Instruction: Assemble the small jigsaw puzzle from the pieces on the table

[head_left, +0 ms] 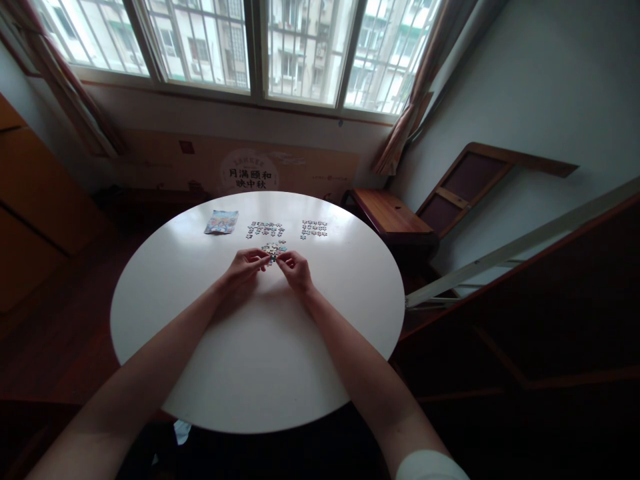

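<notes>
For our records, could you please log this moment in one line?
left hand: at jigsaw pile; right hand: at jigsaw pile; left group, right group: beyond pile; packet: left of both groups; surface: table

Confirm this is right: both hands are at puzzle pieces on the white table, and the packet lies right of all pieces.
No: the head view shows the packet left of all puzzle pieces. The left hand and right hand are at pieces on the white table.

I see room over the white table (255, 380) between the left forearm (175, 340) and right forearm (350, 343); beyond, left hand (247, 262), right hand (295, 268) and piece pile (275, 247) block passage.
</notes>
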A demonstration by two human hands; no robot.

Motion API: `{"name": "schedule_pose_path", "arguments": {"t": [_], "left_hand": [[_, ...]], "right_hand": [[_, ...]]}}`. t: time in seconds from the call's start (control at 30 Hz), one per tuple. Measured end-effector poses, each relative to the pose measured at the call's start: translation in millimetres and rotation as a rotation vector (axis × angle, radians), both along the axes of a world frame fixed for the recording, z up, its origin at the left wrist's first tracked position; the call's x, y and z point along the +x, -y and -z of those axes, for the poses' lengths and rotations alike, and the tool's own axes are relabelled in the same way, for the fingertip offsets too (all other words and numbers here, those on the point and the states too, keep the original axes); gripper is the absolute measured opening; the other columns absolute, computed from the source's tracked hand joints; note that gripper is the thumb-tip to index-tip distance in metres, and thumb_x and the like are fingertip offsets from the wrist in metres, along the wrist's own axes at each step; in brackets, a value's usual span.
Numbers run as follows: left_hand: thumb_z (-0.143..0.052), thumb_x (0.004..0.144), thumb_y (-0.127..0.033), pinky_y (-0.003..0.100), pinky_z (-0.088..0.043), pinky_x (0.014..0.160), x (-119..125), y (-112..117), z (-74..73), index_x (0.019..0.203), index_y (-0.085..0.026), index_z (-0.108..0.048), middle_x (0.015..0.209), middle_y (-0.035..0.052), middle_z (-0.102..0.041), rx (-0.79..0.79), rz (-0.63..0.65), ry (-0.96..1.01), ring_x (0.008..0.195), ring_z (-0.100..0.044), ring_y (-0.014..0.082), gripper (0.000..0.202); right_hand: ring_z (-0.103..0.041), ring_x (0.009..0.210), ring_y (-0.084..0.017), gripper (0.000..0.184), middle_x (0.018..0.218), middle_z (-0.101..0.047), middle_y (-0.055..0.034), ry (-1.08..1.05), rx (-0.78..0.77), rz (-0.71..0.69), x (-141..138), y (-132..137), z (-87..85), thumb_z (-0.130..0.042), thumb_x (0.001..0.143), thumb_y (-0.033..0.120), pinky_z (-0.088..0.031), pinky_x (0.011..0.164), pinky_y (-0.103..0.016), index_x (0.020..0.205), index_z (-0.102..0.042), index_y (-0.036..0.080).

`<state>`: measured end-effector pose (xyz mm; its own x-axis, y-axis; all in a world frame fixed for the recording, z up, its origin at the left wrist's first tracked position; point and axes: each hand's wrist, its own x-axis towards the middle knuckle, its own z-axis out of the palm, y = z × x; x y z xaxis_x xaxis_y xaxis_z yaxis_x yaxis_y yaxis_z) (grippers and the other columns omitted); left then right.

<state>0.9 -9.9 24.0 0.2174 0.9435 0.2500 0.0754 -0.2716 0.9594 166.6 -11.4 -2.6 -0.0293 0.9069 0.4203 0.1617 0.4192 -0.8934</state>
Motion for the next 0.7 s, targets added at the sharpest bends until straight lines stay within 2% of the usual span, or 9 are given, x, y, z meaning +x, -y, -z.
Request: {"name": "schedule_pose_path", "arguments": {"t": [0.4,0.7], "left_hand": [[-0.073,0.069,-0.045,0.026,-0.045,0.056,-3.3,-5.1,6.6,0.084,-0.012,-0.07,0.076,0.0075,-0.067,0.018,0.028,-0.031,0.06,-0.056,0.0133,0.036],[-0.074,0.068,-0.045,0.027,-0.047,0.056,-2.9,-4.5,4.8,0.084,-0.013,-0.07,0.078,0.0081,-0.068,0.007,0.033,-0.025,0.061,-0.057,0.0137,0.036]], "right_hand": [[-0.058,0.063,-0.012,0.017,0.082,-0.067,-0.0041,-0.015,0.013,-0.034,-0.8,2.0,-2.1,-0.063,0.076,0.034,-0.047,0.06,-0.026,0.077,-0.065,0.017],[-0.058,0.065,-0.012,0.021,0.083,-0.067,-0.0043,0.028,0.007,-0.039,-0.6,3.3,-4.3,-0.062,0.077,0.038,-0.048,0.062,-0.026,0.076,-0.064,0.018]]}}
